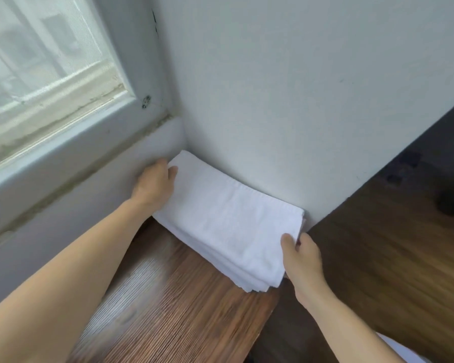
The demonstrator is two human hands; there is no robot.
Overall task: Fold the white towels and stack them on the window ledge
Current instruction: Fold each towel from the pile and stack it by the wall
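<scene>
Towel stack (228,221): a pile of folded white towels lies on the wooden window ledge (168,310), pushed into the corner where the side wall (286,87) meets the wall under the window. Its long back edge runs along the side wall and touches it. Several layers show at the near right corner, where the folded edges fan out a little and overhang the ledge's edge.

Top towel: flat, with a stitched hem band running across it near the wall side.

Left hand (155,184): at the far left corner of the stack, thumb on top of the towel, the other fingers curled round the edge and hidden under or behind the cloth; it grips that corner. The forearm reaches in from the lower left, along the wall under the window.

Right hand (302,255): at the near right end of the stack, thumb pressed on the top towel and the fingers wrapped round the end of the pile; it pinches the towels there.

Window ledge: brown wood grain, with a pale glare patch left of centre.

Window (45,69): upper left, pale frame, sheer curtain behind the glass.

Floor (391,244): dark wood, lower right, below the ledge; dark shapes at the far right are too blurred to identify.
</scene>
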